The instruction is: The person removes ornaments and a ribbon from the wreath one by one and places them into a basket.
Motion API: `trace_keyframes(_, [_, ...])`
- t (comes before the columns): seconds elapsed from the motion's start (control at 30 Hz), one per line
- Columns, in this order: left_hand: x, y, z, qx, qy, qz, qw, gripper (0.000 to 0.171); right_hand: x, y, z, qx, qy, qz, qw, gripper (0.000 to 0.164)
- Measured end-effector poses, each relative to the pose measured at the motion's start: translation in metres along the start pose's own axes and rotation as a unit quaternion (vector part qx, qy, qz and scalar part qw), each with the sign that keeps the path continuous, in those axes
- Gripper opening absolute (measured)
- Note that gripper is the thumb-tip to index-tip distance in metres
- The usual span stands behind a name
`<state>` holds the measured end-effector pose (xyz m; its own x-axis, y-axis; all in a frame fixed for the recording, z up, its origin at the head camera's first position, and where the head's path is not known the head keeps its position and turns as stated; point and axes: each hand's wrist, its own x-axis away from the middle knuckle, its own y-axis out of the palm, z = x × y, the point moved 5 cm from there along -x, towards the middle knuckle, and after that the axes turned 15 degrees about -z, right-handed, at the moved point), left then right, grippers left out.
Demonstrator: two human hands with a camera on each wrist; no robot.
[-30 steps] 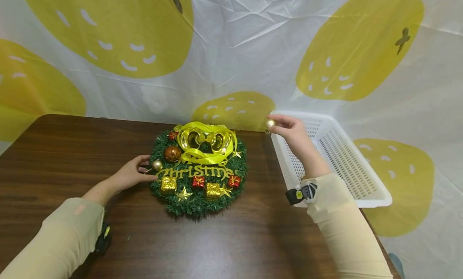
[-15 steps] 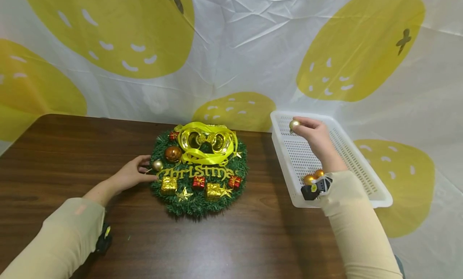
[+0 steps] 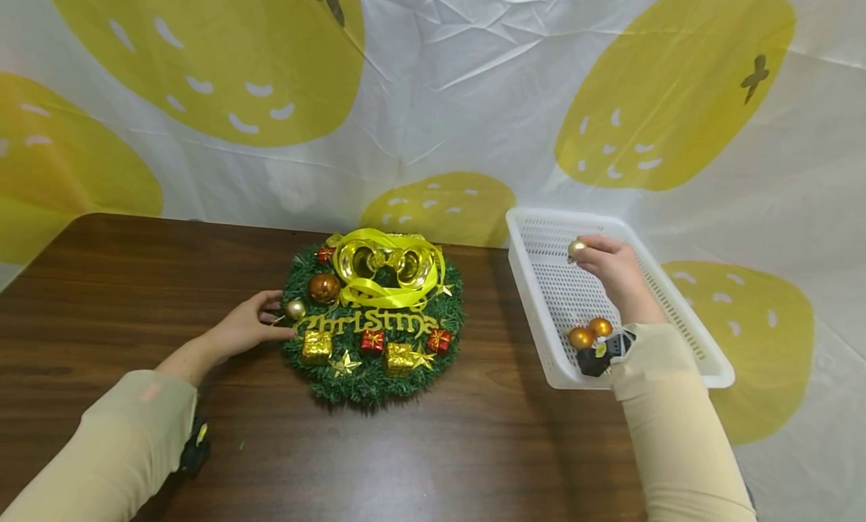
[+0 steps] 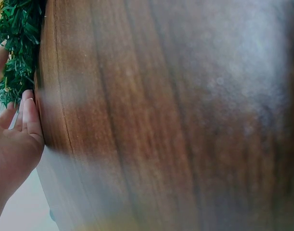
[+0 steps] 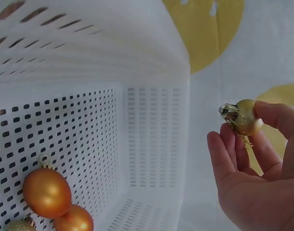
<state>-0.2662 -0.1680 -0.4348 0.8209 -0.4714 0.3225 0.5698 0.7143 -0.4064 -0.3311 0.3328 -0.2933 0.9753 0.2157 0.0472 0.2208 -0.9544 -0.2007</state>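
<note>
A green tinsel Christmas wreath (image 3: 368, 386) lies on the table with a gold Christmas sign, gift boxes, stars, bells and yellow ribbon on it. My left hand (image 3: 246, 325) rests against its left edge, beside a small gold bauble (image 3: 295, 308). In the left wrist view, relaxed fingers (image 4: 31, 118) touch the green tinsel (image 4: 19, 53). Above the white basket (image 3: 531, 300), my right hand (image 3: 616, 274) pinches another small gold bauble (image 3: 576, 249) between thumb and fingers. The right wrist view shows this gold bauble (image 5: 246, 118) with its cap and gold string facing left.
Orange baubles (image 3: 580, 337) lie on the basket floor; a glittery gold one (image 5: 21, 226) shows partly in the right wrist view. The basket stands at the table's right side. Behind hangs a white curtain (image 3: 460, 108) with yellow fruit prints.
My right hand has carried the gold bauble rightward from the basket's left rim to over its inside, slightly lower now. The orange baubles have come into view. My left hand stays put.
</note>
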Motion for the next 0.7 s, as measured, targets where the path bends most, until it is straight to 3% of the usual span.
trace_keyframes(0.07, [0.000, 0.000, 0.000, 0.001, 0.000, 0.000, 1.0000, 0.092, 0.001, -0.004, 0.005, 0.028, 0.022, 0.004, 0.999, 0.011])
trace_keyframes(0.23, [0.000, 0.000, 0.000, -0.001, 0.000, 0.000, 1.0000, 0.092, 0.004, -0.008, 0.014, 0.142, 0.087, 0.010, 0.986, 0.046])
trace_keyframes(0.3, [0.000, 0.000, 0.000, -0.002, -0.001, 0.000, 1.0000, 0.092, 0.006, -0.008, 0.015, 0.169, 0.108, 0.019, 0.980, 0.051])
trace_keyframes(0.53, [0.000, 0.000, 0.000, -0.001, -0.002, -0.001, 1.0000, 0.092, 0.006, -0.006, 0.015, 0.167, 0.140, 0.055, 0.974, 0.050])
trace_keyframes(0.7, [0.001, 0.000, 0.001, -0.003, -0.001, -0.001, 1.0000, 0.092, 0.003, 0.000, 0.008, 0.161, 0.131, 0.050, 0.977, 0.052])
